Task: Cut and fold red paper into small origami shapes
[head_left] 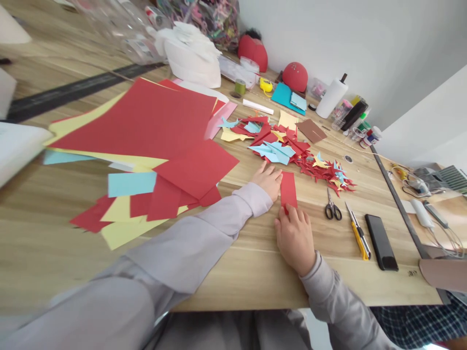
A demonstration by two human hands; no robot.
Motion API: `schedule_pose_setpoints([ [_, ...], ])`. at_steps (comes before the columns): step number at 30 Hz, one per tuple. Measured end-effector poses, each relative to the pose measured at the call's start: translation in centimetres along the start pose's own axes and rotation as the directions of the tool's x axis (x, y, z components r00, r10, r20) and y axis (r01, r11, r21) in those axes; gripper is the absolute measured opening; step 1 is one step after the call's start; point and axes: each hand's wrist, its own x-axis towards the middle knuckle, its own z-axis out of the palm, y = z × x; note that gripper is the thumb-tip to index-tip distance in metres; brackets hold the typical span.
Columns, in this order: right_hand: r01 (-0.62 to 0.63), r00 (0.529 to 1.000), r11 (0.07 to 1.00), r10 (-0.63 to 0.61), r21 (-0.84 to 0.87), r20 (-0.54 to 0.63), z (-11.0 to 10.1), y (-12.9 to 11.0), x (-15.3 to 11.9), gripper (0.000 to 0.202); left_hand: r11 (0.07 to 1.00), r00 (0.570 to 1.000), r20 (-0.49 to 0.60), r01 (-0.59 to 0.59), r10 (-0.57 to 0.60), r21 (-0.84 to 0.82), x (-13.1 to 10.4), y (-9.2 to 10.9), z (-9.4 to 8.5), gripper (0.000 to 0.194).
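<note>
A narrow red paper strip (289, 188) lies upright on the wooden table in front of me. My left hand (267, 181) rests flat at its left edge, fingers stretched toward the paper cuttings. My right hand (296, 236) is at the near end of the strip, its curled fingertips pressed on the paper. Beyond the hands is a heap of red paper pieces (302, 148) mixed with blue and yellow ones. A folded light blue paper shape (273, 151) lies on the heap, just past my left fingertips.
Large red sheets (146, 121) are stacked at left, with smaller coloured pieces in front. To the right lie black scissors (332, 210), a yellow utility knife (359, 236) and a phone (381, 242). A white roll (332, 98), jars and a yellow tape measure (266, 85) stand along the wall.
</note>
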Motion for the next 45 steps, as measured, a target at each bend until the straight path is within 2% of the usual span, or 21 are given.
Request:
schedule_pose_setpoints([
  [6,-0.013,1.0,1.0,0.013,0.025,0.005,-0.1,0.1,0.1,0.028,1.0,0.999,-0.03,-0.009,0.01,0.023,-1.7,2.8,-0.2,0.039],
  [10,-0.003,1.0,0.999,0.002,0.049,0.013,0.0,0.2,0.0,0.026,1.0,1.0,-0.018,0.026,-0.026,0.017,-1.9,3.4,-0.1,0.04],
  [19,0.003,1.0,0.999,-0.004,0.051,0.014,0.1,0.3,0.0,0.03,0.99,0.992,-0.057,0.119,-0.115,0.075,0.3,2.6,0.7,0.033],
  [24,0.003,1.0,0.998,-0.003,0.055,-0.003,0.3,0.4,0.0,0.034,0.995,0.991,-0.09,0.097,-0.1,-0.039,0.7,1.4,0.7,0.031],
  [27,-0.018,0.999,0.996,0.021,0.092,-0.03,0.6,0.6,0.0,0.032,0.97,0.971,-0.136,0.172,-0.197,-0.174,0.9,0.3,0.9,0.028],
  [29,-0.031,0.997,0.989,0.041,0.144,-0.067,0.8,0.9,0.1,0.031,0.928,0.939,-0.181,0.233,-0.293,-0.292,0.9,-0.3,1.2,0.029],
  [33,-0.092,0.983,0.972,0.122,0.214,-0.134,1.0,2.0,0.8,0.031,0.84,0.885,-0.225,0.266,-0.407,-0.473,0.6,-1.1,1.5,0.03],
  [36,-0.213,0.964,0.968,0.23,0.129,-0.136,0.8,2.9,2.4,0.038,0.779,0.865,-0.232,0.246,-0.445,-0.576,0.5,-1.0,1.4,0.03],
  [38,-0.258,0.962,0.965,0.262,0.05,-0.082,0.6,3.2,3.8,0.046,0.721,0.861,-0.229,0.205,-0.454,-0.662,0.4,-0.9,1.3,0.027],
  [41,-0.255,0.967,0.966,0.255,-0.045,-0.009,0.5,3.1,5.6,0.042,0.586,0.852,-0.192,0.155,-0.486,-0.795,0.5,-0.9,1.4,0.017],
  [45,-0.23,0.973,0.964,0.225,-0.131,-0.051,1.3,2.1,6.5,0.033,0.32,0.85,-0.073,0.116,-0.522,-0.94,0.7,-1.5,1.9,0.008],
])
